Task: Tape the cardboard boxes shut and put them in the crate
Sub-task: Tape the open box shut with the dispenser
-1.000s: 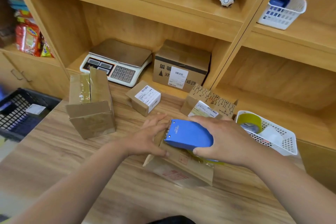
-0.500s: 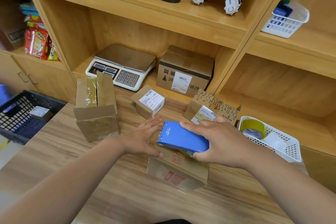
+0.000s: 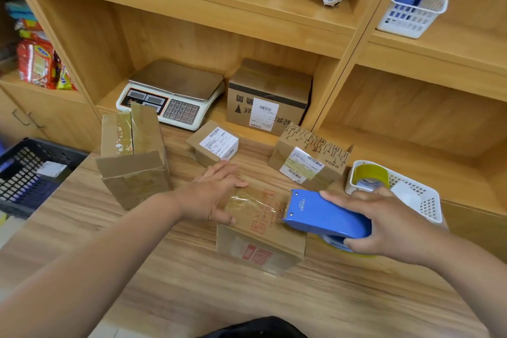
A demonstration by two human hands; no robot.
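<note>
Your left hand (image 3: 212,195) lies flat on the box (image 3: 260,230) on the table (image 3: 192,296), fingers straight. Your right hand (image 3: 389,228) grips the blue tape tool (image 3: 321,214) at the box's right edge.

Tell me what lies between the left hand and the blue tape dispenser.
Head view: a wrinkled strip of clear tape across the top of the cardboard box, reaching from the left hand to the tape dispenser.

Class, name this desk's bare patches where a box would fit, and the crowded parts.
Bare: the near strip of the desk in front of the box being taped, and the left corner between the tall box and the crate. Crowded: the back, from the small box to the patterned box and white basket.
</note>
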